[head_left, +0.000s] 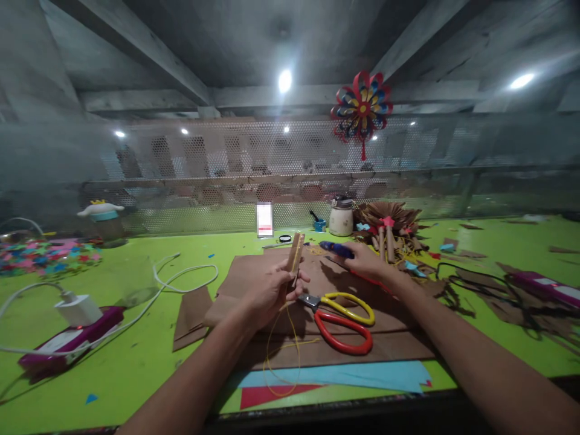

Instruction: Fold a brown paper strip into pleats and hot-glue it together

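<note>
My left hand (274, 287) is closed around a narrow folded strip of brown paper (296, 251), held upright. A thin yellow string (296, 338) hangs in a loop below that hand. My right hand (365, 261) grips a dark blue tool (338, 249) that looks like a glue gun, its front end pointing left toward the strip. Scissors (347, 329) with one yellow and one red handle lie between my forearms, the blade tips hidden near my left fingers. Under them are large brown paper sheets (244, 284).
Blue paper (335, 374) and red paper (267, 396) lie at the front edge. Pleated brown paper pieces (389, 220), a lidded jar (341, 217) and a lit phone (264, 219) stand behind. Purple power strips (67, 344) with cables lie at both sides; colourful stars (49, 257) are at left.
</note>
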Demonstrator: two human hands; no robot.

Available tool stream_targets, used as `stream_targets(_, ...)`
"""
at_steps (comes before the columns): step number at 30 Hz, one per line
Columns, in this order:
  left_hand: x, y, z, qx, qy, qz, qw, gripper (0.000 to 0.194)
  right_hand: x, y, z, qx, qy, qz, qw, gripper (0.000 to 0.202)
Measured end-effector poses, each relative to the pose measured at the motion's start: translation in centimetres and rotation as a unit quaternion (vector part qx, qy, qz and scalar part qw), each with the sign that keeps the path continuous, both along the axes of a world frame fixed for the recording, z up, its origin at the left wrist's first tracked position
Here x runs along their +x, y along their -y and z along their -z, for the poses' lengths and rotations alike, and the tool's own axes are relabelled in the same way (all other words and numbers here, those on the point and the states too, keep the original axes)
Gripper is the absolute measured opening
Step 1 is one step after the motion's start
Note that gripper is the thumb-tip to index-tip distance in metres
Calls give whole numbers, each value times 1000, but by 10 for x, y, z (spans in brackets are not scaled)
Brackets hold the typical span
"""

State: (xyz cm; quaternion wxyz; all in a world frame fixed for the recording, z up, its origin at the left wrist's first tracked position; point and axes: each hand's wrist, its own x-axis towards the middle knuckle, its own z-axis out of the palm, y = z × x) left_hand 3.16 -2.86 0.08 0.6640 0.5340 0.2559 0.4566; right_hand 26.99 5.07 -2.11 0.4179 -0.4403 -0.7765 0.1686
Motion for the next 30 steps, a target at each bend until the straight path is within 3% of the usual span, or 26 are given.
stream_targets(5, 0, -5, 8, 28, -37, -3, 999, 19, 1, -6, 19, 8, 203, 12, 979, 31)
stream_targets(9, -2, -9, 15, 42, -92, -7, 995, 17, -1, -1, 11, 4, 237, 30, 971, 37)
stream_targets(11, -1, -12, 18, 66, -127, -16, 990, 17, -10, 8, -1, 2, 167, 28, 986, 31)
stream_targets(13, 0, -15, 23, 96, -175, -34, 979, 19, -24, 19, -13, -42, 24, -4, 999, 32)
stream_targets(16, 5, -17, 33, 177, -261, -88, 945, 24, -52, 36, -22, -137, -172, -64, 973, 44)
stream_targets(20, 9, -11, 37, 334, -360, -171, 854, 33, -81, 46, -14, -179, -208, -38, 961, 49)
stream_targets(23, 10, -3, 34, 367, -420, -183, 810, 31, -90, 50, -7, -196, -245, -34, 949, 46)
stream_targets(26, 9, -2, 32, 374, -427, -191, 801, 30, -92, 53, -6, -209, -292, -42, 932, 47)
stream_targets(30, 10, -10, 36, 348, -379, -181, 838, 39, -92, 57, -9, -188, -321, -59, 926, 52)
